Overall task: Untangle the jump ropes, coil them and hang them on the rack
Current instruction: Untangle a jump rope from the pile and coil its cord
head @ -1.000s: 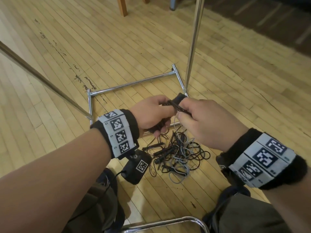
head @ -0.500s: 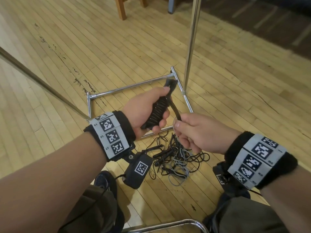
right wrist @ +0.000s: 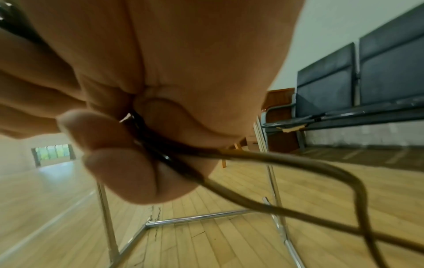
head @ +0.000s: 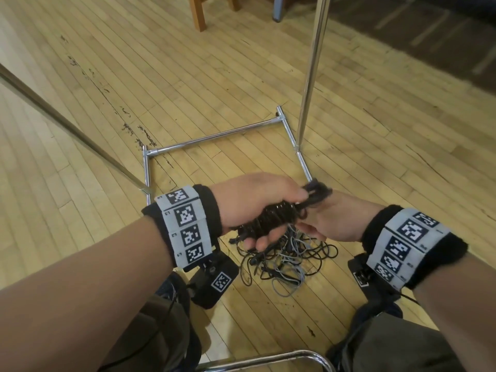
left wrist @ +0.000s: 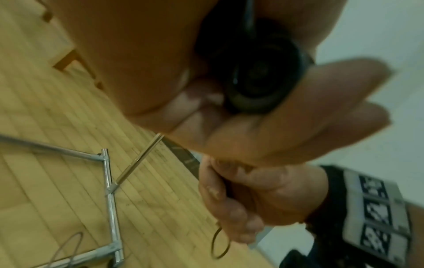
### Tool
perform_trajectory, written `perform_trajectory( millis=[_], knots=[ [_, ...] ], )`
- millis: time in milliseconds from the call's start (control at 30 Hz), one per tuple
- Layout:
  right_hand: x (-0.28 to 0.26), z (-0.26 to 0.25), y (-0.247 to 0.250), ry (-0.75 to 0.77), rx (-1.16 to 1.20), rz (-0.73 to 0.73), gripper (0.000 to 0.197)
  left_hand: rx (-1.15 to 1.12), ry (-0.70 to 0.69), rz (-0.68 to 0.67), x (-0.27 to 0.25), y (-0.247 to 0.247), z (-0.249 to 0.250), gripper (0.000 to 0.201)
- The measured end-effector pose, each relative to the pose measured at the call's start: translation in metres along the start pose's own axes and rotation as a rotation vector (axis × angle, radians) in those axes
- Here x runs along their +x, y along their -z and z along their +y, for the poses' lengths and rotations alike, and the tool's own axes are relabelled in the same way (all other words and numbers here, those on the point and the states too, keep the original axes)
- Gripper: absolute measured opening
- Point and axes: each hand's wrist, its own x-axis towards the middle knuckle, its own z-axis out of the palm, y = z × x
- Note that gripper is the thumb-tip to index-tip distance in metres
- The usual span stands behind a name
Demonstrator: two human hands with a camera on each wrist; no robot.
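Note:
My left hand (head: 255,205) grips a black jump-rope handle (head: 276,217) with black cord wound round it. The handle's tip points right, and its round end (left wrist: 259,81) faces the left wrist camera. My right hand (head: 335,224) is just beyond and under the tip. It pinches the cord (right wrist: 275,157) between thumb and fingers (right wrist: 128,174). A small loop of cord (left wrist: 220,244) hangs below that hand. On the floor under both hands lies a tangled pile of black and grey ropes (head: 290,261).
The chrome rack's base frame (head: 214,136) lies on the wooden floor just beyond the pile, with its upright pole (head: 311,65) at the right corner. A slanted bar (head: 67,124) crosses on the left. A curved chrome tube (head: 268,359) is near my knees. Wooden chair legs (head: 198,12) stand far back.
My left hand has tipped the handle from upright to pointing right and lowered it. My right hand has swung with the cord from in front of the handle to under its tip.

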Motion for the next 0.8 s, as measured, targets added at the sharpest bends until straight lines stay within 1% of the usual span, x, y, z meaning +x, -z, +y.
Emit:
perform_trajectory(
  millis=[33, 67, 100, 133, 200, 267, 333, 433, 500, 567, 667, 700, 733, 767, 800],
  knots=[
    [-0.001, -0.001, 0.001, 0.007, -0.038, -0.006, 0.014, 0.078, 0.029, -0.044, 0.001, -0.003, -0.001, 0.04],
    [-0.002, -0.002, 0.003, 0.022, -0.067, -0.013, 0.014, 0.133, 0.055, -0.068, 0.002, -0.006, -0.001, 0.04],
    [-0.003, -0.004, 0.005, 0.039, -0.104, -0.017, 0.017, 0.172, 0.078, -0.074, 0.004, -0.008, 0.0, 0.041],
    [-0.003, -0.006, 0.007, 0.051, -0.151, -0.018, 0.02, 0.199, 0.09, -0.066, 0.004, -0.009, 0.0, 0.042],
    [-0.003, -0.004, 0.012, 0.059, -0.228, 0.0, 0.02, 0.261, 0.083, -0.042, 0.005, -0.01, 0.001, 0.035],
    [-0.003, -0.001, 0.018, 0.032, -0.188, 0.044, 0.011, 0.368, 0.09, -0.025, 0.005, -0.011, 0.0, 0.035],
    [-0.005, -0.002, 0.019, 0.01, -0.179, 0.067, 0.01, 0.487, 0.137, -0.051, 0.007, -0.017, -0.002, 0.035],
    [-0.005, -0.009, 0.013, 0.018, -0.308, 0.033, 0.013, 0.674, 0.227, -0.157, 0.013, -0.033, -0.011, 0.039],
    [-0.006, -0.017, 0.01, 0.031, -0.359, 0.063, 0.016, 0.756, 0.295, -0.152, 0.019, -0.038, -0.02, 0.04],
    [-0.012, -0.027, 0.007, 0.054, -0.437, 0.123, 0.016, 0.813, 0.33, -0.077, 0.024, -0.037, -0.026, 0.039],
    [-0.023, -0.04, -0.002, 0.159, -0.543, 0.225, 0.008, 0.905, 0.324, 0.117, 0.03, -0.03, -0.024, 0.028],
    [-0.025, -0.042, -0.005, 0.191, -0.552, 0.26, 0.011, 0.92, 0.323, 0.19, 0.031, -0.024, -0.021, 0.023],
    [-0.026, -0.041, -0.005, 0.213, -0.538, 0.291, 0.015, 0.894, 0.324, 0.269, 0.033, -0.017, -0.018, 0.016],
    [-0.025, -0.04, -0.004, 0.213, -0.497, 0.315, 0.019, 0.807, 0.31, 0.349, 0.033, -0.008, -0.016, 0.011],
    [-0.024, -0.038, -0.001, 0.199, -0.432, 0.339, 0.021, 0.678, 0.27, 0.431, 0.031, 0.0, -0.013, 0.01]
  ],
)
